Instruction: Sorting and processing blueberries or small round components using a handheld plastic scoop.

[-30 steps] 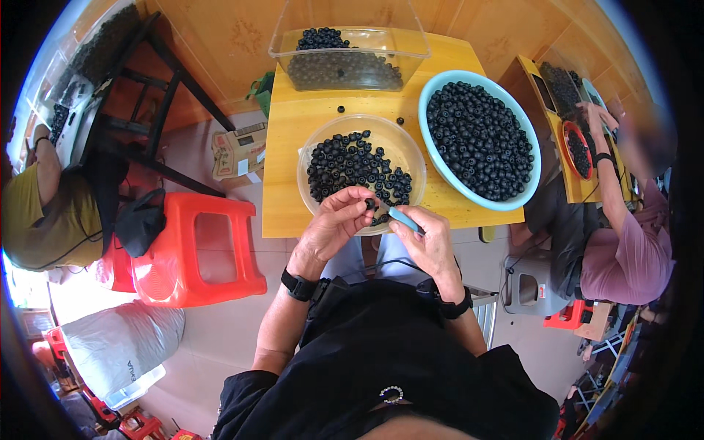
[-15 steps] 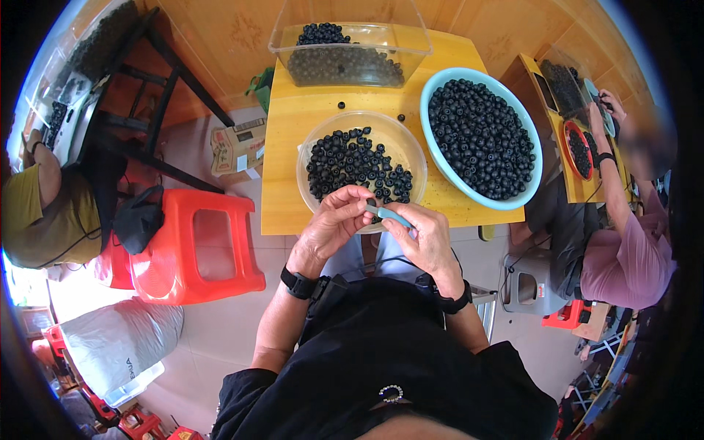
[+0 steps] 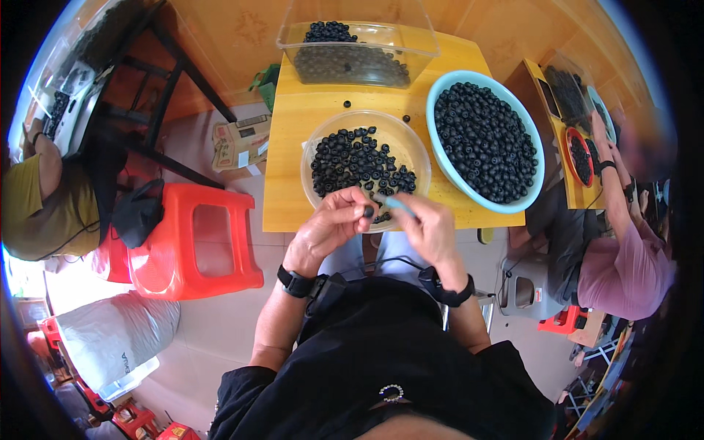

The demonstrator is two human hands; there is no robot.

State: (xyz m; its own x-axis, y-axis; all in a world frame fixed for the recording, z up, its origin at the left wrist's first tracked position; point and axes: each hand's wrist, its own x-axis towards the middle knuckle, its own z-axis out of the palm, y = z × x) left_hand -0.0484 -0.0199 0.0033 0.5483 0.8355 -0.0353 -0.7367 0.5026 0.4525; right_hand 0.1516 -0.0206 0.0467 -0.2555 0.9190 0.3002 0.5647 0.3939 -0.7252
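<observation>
The left hand pinches one round black bead-like piece between thumb and fingers. Just to its right, the right hand is wrapped around a slim tool with a light-blue handle; motion blur hides whether its tip touches the piece. Right beyond both hands, a clear round bowl holds many similar pieces on a yellow wooden table. Ahead and to the right of the right hand, a light-blue basin is heaped with more. Farther ahead of the left hand lies a loose piece, then a clear rectangular bin, partly filled.
</observation>
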